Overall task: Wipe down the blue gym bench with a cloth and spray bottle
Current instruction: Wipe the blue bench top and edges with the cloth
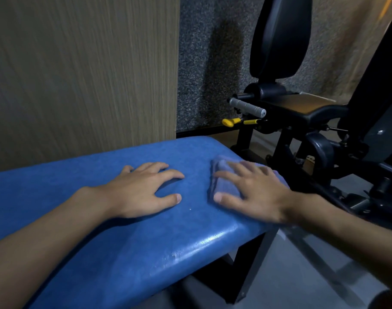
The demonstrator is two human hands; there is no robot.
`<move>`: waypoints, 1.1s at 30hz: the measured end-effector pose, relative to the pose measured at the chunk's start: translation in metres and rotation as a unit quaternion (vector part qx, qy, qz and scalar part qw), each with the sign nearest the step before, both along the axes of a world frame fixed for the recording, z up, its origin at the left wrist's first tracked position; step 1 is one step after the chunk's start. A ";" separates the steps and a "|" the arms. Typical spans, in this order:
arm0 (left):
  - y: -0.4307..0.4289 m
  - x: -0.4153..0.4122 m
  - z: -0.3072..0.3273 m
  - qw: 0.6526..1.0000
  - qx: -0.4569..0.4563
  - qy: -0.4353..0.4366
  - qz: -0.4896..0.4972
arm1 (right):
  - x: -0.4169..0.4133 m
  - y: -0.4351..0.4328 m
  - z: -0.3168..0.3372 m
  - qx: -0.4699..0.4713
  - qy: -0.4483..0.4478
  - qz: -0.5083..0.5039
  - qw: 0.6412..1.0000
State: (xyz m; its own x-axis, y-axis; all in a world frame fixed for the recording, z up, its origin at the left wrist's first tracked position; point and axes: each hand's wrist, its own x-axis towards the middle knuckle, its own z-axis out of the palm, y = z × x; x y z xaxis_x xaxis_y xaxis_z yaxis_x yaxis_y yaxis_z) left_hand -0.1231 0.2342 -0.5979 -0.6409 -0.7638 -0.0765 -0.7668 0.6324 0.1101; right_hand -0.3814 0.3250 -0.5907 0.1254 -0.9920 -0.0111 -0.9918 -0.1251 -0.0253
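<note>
Blue padded counter [128, 241] running from the lower left of the frame up to the centre right, rounded end just below the middle of the picture, sheen along the near edge at lower centre. Folded bluish cloth [226, 181] lying on that counter near its right end, right of centre in the frame. Right hand [255, 192] pressed flat on top of the cloth, palm down, fingers [239, 175] spread apart and not curled around the fabric, thumb tip at the cloth's near edge; slightly blurred. Left hand [146, 190] just left of the cloth and apart from it, resting flat on the bare blue padding, fingers splayed, gripping nothing. Both bare forearms entering from the bottom corners of the frame. Black frame legs [246, 275] under the counter at lower centre right, grey floor [302, 275] beneath. Wood-grain panel [83, 74] filling the upper left. Speckled grey wall [213, 63] at upper centre. Black exercise machine [313, 112] at the right, with an upright black pad [279, 36] at the top, a grey handle [246, 107] and a yellow knob [229, 122] just above the counter's far end.
</note>
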 end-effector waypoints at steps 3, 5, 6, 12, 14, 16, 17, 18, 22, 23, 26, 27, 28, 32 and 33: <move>-0.005 0.002 -0.001 0.999 -0.031 -0.004 -0.004 | 0.031 0.035 -0.001 0.005 0.025 0.131 0.991; -0.006 0.003 -0.002 0.999 -0.041 -0.004 -0.006 | 0.033 0.038 -0.006 -0.005 0.028 0.169 0.985; -0.007 0.003 -0.002 0.999 -0.042 -0.002 -0.007 | 0.031 0.034 -0.006 -0.014 0.028 0.169 0.985; -0.005 0.006 -0.004 0.999 -0.032 0.006 -0.005 | -0.003 -0.027 -0.003 -0.017 -0.035 0.007 0.999; -0.002 0.008 -0.004 1.000 -0.026 0.006 -0.006 | -0.020 -0.052 -0.001 0.008 -0.106 -0.083 0.991; 0.000 0.010 -0.004 1.000 -0.027 0.007 -0.007 | -0.029 -0.067 -0.001 0.026 -0.154 -0.135 0.978; 0.001 0.010 -0.004 1.000 -0.028 0.009 -0.008 | -0.029 -0.069 -0.002 0.034 -0.147 -0.140 0.979; 0.001 0.010 -0.004 1.000 -0.028 0.010 -0.009 | -0.026 -0.067 -0.003 0.036 -0.122 -0.136 0.982; -0.002 0.010 -0.005 0.999 -0.032 0.014 -0.015 | 0.006 -0.021 -0.001 0.010 -0.007 -0.027 1.000; -0.005 0.009 -0.005 0.999 -0.035 0.015 -0.018 | 0.017 -0.005 -0.002 0.004 0.011 0.018 1.000; -0.011 0.011 -0.006 0.998 -0.044 0.023 -0.023 | 0.040 0.032 -0.003 0.008 0.020 0.118 0.993; -0.012 0.012 -0.006 0.998 -0.045 0.027 -0.023 | 0.040 0.034 -0.005 0.006 0.019 0.131 0.991; -0.013 0.012 -0.006 0.998 -0.046 0.030 -0.023 | 0.038 0.032 -0.004 -0.001 0.017 0.134 0.991; -0.011 0.013 -0.005 0.998 -0.047 0.024 -0.017 | 0.019 -0.014 0.001 -0.012 0.001 0.058 0.998; -0.010 0.014 -0.005 0.999 -0.045 0.024 -0.015 | 0.010 -0.031 0.000 -0.011 -0.010 0.018 1.000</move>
